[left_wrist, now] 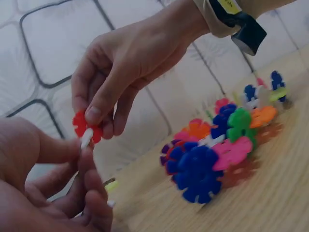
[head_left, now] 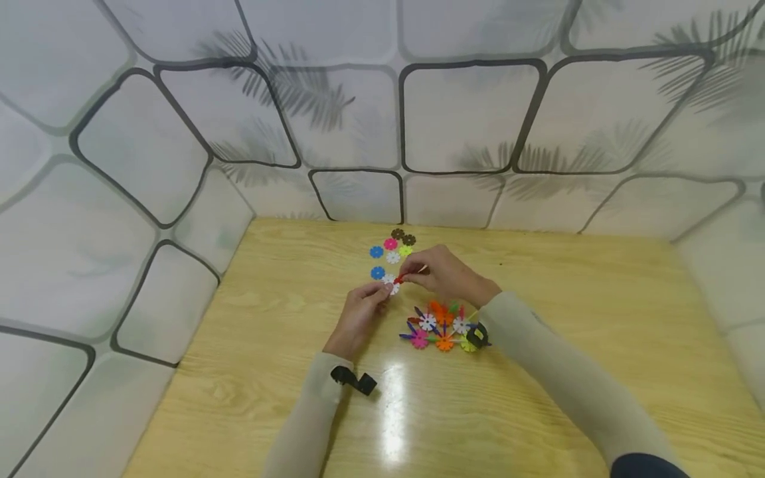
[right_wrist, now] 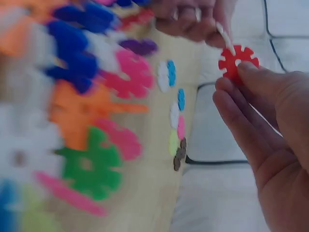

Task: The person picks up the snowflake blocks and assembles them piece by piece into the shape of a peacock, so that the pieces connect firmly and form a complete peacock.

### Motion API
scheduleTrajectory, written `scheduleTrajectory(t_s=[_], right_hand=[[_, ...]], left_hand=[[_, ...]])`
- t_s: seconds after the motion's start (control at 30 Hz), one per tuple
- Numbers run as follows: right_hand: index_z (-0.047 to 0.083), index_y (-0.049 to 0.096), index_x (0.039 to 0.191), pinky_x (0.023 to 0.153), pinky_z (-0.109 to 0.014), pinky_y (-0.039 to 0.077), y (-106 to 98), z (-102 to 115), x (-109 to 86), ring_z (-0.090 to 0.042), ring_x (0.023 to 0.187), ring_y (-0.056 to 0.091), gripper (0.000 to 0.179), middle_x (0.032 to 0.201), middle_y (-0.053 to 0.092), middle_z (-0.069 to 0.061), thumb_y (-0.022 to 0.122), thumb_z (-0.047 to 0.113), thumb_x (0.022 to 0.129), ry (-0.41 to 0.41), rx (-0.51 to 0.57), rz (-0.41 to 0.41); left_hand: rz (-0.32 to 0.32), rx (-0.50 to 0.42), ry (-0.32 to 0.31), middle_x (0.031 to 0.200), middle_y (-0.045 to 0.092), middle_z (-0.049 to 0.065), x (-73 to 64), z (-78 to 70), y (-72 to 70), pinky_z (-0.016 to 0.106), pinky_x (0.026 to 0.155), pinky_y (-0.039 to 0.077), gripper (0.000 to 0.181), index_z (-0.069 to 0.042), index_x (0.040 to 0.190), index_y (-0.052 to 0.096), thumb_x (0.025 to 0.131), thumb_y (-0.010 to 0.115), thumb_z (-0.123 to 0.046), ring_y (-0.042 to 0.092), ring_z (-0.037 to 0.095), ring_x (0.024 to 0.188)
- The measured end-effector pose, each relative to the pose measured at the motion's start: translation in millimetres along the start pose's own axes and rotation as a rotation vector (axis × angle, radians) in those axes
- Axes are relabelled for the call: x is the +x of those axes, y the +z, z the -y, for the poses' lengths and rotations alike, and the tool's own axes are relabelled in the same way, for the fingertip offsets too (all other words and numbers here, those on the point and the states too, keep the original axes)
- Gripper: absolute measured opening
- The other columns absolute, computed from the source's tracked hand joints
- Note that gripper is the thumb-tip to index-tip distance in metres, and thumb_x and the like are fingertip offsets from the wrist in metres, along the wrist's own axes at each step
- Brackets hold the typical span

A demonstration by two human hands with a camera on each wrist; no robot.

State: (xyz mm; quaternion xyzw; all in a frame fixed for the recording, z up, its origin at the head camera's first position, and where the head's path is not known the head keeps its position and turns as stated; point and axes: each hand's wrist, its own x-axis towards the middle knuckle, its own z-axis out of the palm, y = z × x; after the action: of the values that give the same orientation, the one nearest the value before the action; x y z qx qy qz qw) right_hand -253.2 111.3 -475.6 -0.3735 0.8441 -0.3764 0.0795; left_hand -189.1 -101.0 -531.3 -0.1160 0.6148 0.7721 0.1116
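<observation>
My right hand (head_left: 445,271) pinches a red notched plastic disc (right_wrist: 236,62) between thumb and fingers. My left hand (head_left: 358,315) holds a white notched disc (left_wrist: 87,138) by its edge, its other fingers curled below. In both wrist views the two discs meet, the white one edge-on against the red one's rim. Nearer the body, below the right wrist, lies a built cluster of interlocked notched discs (head_left: 444,342) in orange, pink, white, blue and green.
Loose flat discs lie beyond the hands toward the wall: blue (head_left: 376,251), pink (head_left: 390,243), yellow (head_left: 406,250), white (head_left: 392,257) and brown (head_left: 409,239). The wooden table (head_left: 269,372) meets a patterned wall covering (head_left: 352,133) at the back and left.
</observation>
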Motion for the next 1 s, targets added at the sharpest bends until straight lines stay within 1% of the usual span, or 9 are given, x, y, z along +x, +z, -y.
scheduleTrajectory(t_s=[0.07, 0.2, 0.3, 0.4, 0.6, 0.7, 0.8, 0.9, 1.0], right_hand=[[0.001, 0.075, 0.129, 0.095, -0.043, 0.067, -2.0, -1.5, 9.8, -0.032, 0.107, 0.08, 0.027, 0.127, 0.079, -0.016, 0.076, 0.009, 0.103, 0.061, -0.018, 0.03], [-0.004, 0.057, 0.152, 0.114, -0.052, 0.057, -2.6, -11.9, 26.2, -0.041, 0.13, 0.067, 0.053, 0.152, 0.059, -0.027, 0.074, 0.011, 0.104, 0.217, -0.208, 0.145], [-0.007, 0.063, 0.145, 0.119, -0.053, 0.052, -0.7, -21.2, 32.6, -0.042, 0.134, 0.062, 0.046, 0.145, 0.061, -0.027, 0.071, 0.013, 0.104, 0.273, -0.372, 0.212], [-0.006, 0.074, 0.123, 0.111, -0.05, 0.056, 1.6, -26.7, 35.6, -0.038, 0.12, 0.066, 0.029, 0.127, 0.07, -0.022, 0.073, 0.015, 0.102, 0.298, -0.411, 0.197], [0.003, 0.077, 0.093, 0.09, -0.042, 0.063, 5.5, -23.6, 40.7, -0.027, 0.094, 0.07, 0.017, 0.101, 0.075, -0.012, 0.081, 0.019, 0.099, 0.338, -0.39, 0.154], [0.004, 0.077, 0.094, 0.089, -0.04, 0.063, 6.8, -21.5, 40.8, -0.025, 0.093, 0.07, 0.015, 0.1, 0.075, -0.01, 0.083, 0.017, 0.098, 0.361, -0.367, 0.154], [0.002, 0.073, 0.103, 0.09, -0.039, 0.06, 7.1, -20.8, 38.8, -0.025, 0.095, 0.067, 0.018, 0.103, 0.073, -0.011, 0.085, 0.013, 0.094, 0.368, -0.289, 0.143], [0.001, 0.072, 0.109, 0.088, -0.038, 0.059, 6.5, -21.9, 34.5, -0.024, 0.094, 0.066, 0.023, 0.103, 0.072, -0.012, 0.085, 0.008, 0.091, 0.323, -0.204, 0.127], [0.004, 0.075, 0.103, 0.086, -0.037, 0.06, 7.1, -21.2, 26.0, -0.02, 0.089, 0.068, 0.015, 0.098, 0.075, -0.01, 0.085, 0.01, 0.093, 0.257, -0.129, 0.085]], left_hand=[[0.024, -0.049, 0.001, 0.086, 0.069, -0.003, 2.2, 2.2, -5.4, 0.022, 0.068, 0.05, 0.015, -0.013, 0.093, 0.072, 0.106, 0.068, -0.007, 0.061, 0.01, 0.081], [0.052, -0.072, 0.02, 0.085, 0.075, -0.004, 3.9, 7.7, -10.2, 0.023, 0.067, 0.055, 0.016, -0.015, 0.093, 0.067, 0.104, 0.069, -0.004, 0.065, 0.012, 0.079], [0.062, -0.045, 0.033, 0.086, 0.076, -0.006, 2.0, 10.2, -6.7, 0.023, 0.07, 0.056, 0.015, -0.016, 0.095, 0.068, 0.102, 0.071, -0.003, 0.065, 0.011, 0.079], [0.059, -0.009, 0.047, 0.089, 0.075, -0.008, -0.4, 10.2, -0.7, 0.022, 0.074, 0.055, 0.013, -0.016, 0.097, 0.071, 0.101, 0.074, -0.004, 0.064, 0.01, 0.081], [0.024, 0.008, 0.056, 0.091, 0.069, -0.008, 1.8, 11.4, 4.0, 0.021, 0.073, 0.051, 0.011, -0.015, 0.095, 0.072, 0.1, 0.076, -0.005, 0.058, 0.01, 0.083], [0.016, -0.007, 0.048, 0.09, 0.071, -0.009, 2.8, 11.9, 4.3, 0.02, 0.072, 0.05, 0.012, -0.015, 0.095, 0.072, 0.101, 0.074, -0.005, 0.06, 0.008, 0.082], [0.017, -0.016, 0.058, 0.088, 0.074, -0.009, 4.7, 12.9, 4.3, 0.02, 0.07, 0.049, 0.013, -0.016, 0.095, 0.072, 0.103, 0.072, -0.006, 0.062, 0.007, 0.081], [0.016, -0.02, 0.072, 0.086, 0.075, -0.007, 5.7, 13.3, 4.2, 0.02, 0.069, 0.048, 0.014, -0.015, 0.094, 0.07, 0.103, 0.071, -0.005, 0.065, 0.008, 0.081], [0.008, -0.04, 0.06, 0.087, 0.074, -0.005, 2.2, 14.5, 2.7, 0.019, 0.069, 0.048, 0.015, -0.015, 0.093, 0.07, 0.104, 0.07, -0.006, 0.065, 0.009, 0.082]])
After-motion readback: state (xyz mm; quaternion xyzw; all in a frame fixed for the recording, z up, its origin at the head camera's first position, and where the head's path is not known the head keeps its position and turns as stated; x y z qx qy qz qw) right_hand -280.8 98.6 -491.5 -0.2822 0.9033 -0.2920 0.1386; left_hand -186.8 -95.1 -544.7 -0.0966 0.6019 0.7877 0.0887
